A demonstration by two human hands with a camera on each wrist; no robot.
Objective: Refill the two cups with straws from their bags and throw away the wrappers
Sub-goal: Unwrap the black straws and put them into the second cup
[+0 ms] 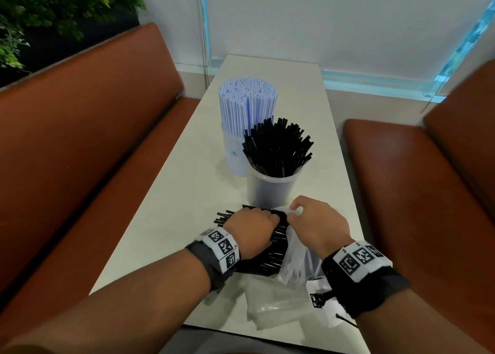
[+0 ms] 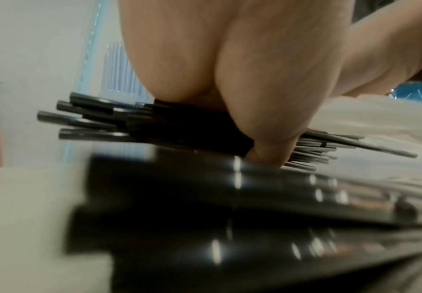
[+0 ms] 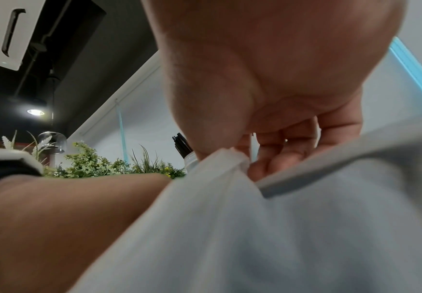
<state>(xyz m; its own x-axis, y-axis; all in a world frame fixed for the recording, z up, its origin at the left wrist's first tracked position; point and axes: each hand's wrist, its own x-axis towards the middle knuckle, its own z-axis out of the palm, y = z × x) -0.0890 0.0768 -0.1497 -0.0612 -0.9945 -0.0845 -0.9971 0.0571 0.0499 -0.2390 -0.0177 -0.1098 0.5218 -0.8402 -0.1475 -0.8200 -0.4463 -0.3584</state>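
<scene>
Two clear cups stand mid-table: the far one is packed with blue-striped white straws, the near one holds black straws. In front of the near cup, my left hand grips a bundle of black straws lying on the table; its thumb curls under the bundle. My right hand pinches the clear plastic bag at the bundle's right end, thumb and fingers closed on a fold of the bag.
The long white table runs away from me between two brown benches. Another empty clear wrapper lies at the near table edge. Plants fill the far left corner; a wall closes the far end.
</scene>
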